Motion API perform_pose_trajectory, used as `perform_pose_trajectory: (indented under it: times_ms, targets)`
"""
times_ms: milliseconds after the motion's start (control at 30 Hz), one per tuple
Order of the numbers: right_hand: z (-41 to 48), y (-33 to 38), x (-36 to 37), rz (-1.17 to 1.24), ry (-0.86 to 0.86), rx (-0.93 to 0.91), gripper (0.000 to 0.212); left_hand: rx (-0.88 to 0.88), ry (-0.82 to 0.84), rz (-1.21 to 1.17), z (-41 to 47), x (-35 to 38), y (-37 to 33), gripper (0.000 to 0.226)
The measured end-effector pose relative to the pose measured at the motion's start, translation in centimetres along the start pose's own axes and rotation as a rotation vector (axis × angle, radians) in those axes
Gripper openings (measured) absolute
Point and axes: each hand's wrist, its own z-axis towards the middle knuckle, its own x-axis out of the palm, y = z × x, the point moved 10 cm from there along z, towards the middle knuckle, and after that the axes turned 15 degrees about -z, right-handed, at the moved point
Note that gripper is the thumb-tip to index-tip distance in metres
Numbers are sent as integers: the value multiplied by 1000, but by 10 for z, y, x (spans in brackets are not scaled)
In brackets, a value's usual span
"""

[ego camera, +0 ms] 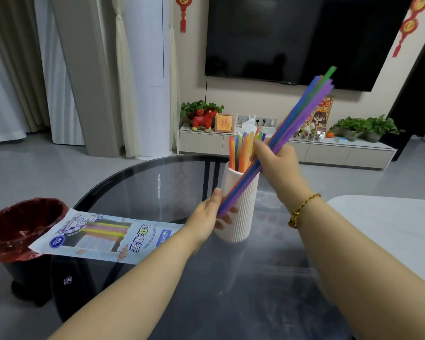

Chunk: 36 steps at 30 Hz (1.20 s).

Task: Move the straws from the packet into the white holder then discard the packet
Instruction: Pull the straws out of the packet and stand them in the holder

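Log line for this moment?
right hand grips straw bundle | left hand cups lower end | white holder part-filled | packet on glass table

The right hand (275,159) is gripping a bundle of straws (302,110) around its middle, slanting it up to the right. The left hand (210,213) is pinching the bundle's lower end, just in front of the white holder (245,217). Standing straws (239,150) are poking from the holder beside the right hand. The packet (103,238) is lying on the glass table (138,187) left of the left hand, its far end reaching over a red-lined bin (22,222).
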Motion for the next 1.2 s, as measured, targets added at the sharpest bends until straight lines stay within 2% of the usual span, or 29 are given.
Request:
perform_pose_trajectory:
  times_ms: [100,167,267,333,433,600,667,733,800,867,967,1033,1200]
  targets:
    - [18,3,-38,60,-172,-37,37,79,-125,67,15,-10,-10,20]
    - [26,3,-59,44,-283,-62,37,55,-169,119,27,-14,-7,39]
    - [37,-1,-66,-43,-348,-80,39,13,-110,255,43,-6,-4,81]
    - [42,-1,-59,-135,-330,-103,39,23,-70,320,53,2,-7,100]
    - [48,1,-43,-255,-264,-155,38,57,-59,367,70,12,-12,118]
    - [57,-11,-11,-363,-88,-137,40,114,-28,272,94,26,-16,129]
    - [57,-22,5,-465,9,-107,43,116,-72,254,98,25,-15,128]
    - [52,-32,20,-581,81,-96,40,139,-89,227,99,24,-16,118]
    - [48,-41,24,-579,62,-83,31,158,-89,201,100,20,-16,93]
    - [46,-46,16,-505,-12,-51,36,175,-86,228,97,16,-18,64]
    - [47,-36,-2,-416,-150,-87,36,182,-61,243,95,16,-20,61]
    - [48,-19,-14,-362,-250,-165,43,178,-51,256,95,18,-23,59]
    - [51,16,-20,-402,-333,-358,58,150,-18,251,95,18,-21,58]
